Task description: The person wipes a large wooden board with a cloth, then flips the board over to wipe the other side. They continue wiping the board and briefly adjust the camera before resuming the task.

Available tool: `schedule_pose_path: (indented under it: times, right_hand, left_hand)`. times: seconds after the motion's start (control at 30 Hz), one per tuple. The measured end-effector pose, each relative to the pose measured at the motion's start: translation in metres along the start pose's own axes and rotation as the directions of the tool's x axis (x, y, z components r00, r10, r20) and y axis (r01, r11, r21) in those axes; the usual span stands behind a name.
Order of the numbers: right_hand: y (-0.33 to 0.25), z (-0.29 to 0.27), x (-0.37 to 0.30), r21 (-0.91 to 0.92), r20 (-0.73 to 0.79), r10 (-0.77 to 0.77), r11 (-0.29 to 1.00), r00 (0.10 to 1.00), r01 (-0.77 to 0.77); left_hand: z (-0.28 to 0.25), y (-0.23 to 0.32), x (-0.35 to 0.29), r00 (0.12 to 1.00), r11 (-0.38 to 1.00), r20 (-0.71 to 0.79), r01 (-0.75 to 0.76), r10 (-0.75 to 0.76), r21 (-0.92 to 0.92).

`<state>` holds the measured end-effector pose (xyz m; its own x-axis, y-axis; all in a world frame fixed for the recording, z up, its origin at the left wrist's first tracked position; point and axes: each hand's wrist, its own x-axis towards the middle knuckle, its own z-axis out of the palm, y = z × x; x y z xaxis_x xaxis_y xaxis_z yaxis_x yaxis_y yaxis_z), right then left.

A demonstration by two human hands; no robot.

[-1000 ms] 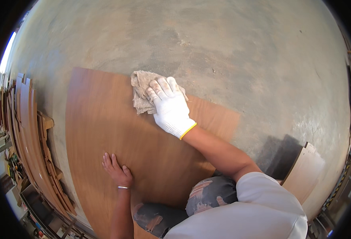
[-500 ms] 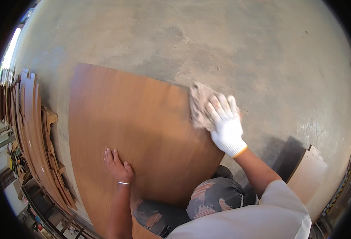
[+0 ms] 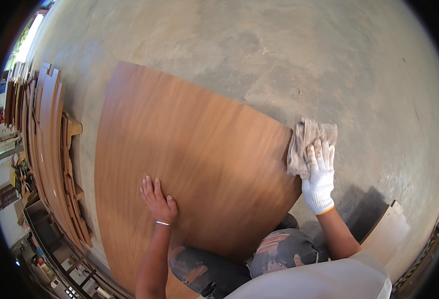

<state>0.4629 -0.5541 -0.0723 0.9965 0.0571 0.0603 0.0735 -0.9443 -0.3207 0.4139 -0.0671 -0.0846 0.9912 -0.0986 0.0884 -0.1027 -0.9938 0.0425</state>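
A large brown wood-grain panel lies tilted in front of me, its lower edge by my knees. Bare, my left hand rests flat on its face with fingers spread. My right hand, in a white knit glove with a yellow-orange cuff edge, holds a crumpled grey-beige rag at the panel's right edge. The gloved fingers press over the rag, which hangs partly past that edge. The thumb's hold on the rag is hidden.
Long wooden boards stand stacked at the left on wooden supports. A pale board is at the lower right near my elbow. Concrete floor spreads beyond the panel. My knees in torn dark jeans are close to the panel's near side.
My right hand and the rag have moved right, off the panel's face to its right edge. My left hand stays flat on the panel. The whole view has shifted slightly.
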Motion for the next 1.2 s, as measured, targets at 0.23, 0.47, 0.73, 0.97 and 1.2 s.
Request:
schedule_pose_path:
  times: [0.23, 0.47, 0.73, 0.97, 1.2]
  right_hand:
    - [0.0, -0.008, -0.004, -0.01, 0.01, -0.068, 0.998, 0.998, 0.068]
    - [0.001, -0.014, 0.018, -0.042, -0.019, -0.043, 0.998, 0.999, 0.042]
    - [-0.009, -0.054, -0.021, 0.038, 0.043, -0.066, 0.997, 0.997, 0.064]
    - [-0.008, -0.024, -0.002, 0.077, 0.119, -0.126, 0.99, 0.985, 0.118]
    - [0.013, -0.018, 0.008, 0.11, 0.143, 0.008, 0.994, 0.99, -0.024]
  left_hand:
    - [0.005, 0.005, -0.001, 1.0, 0.999, 0.018, 0.022, -0.021, -0.048]
    - [0.006, 0.007, 0.005, 1.0, 0.997, 0.028, 0.007, -0.005, -0.075]
    - [0.004, 0.003, 0.002, 1.0, 0.998, 0.015, 0.02, -0.019, -0.063]
    - [0.004, 0.005, 0.002, 1.0, 0.998, 0.009, 0.01, -0.009, -0.063]
    - [0.001, 0.008, 0.006, 1.0, 0.999, -0.002, -0.015, 0.015, -0.033]
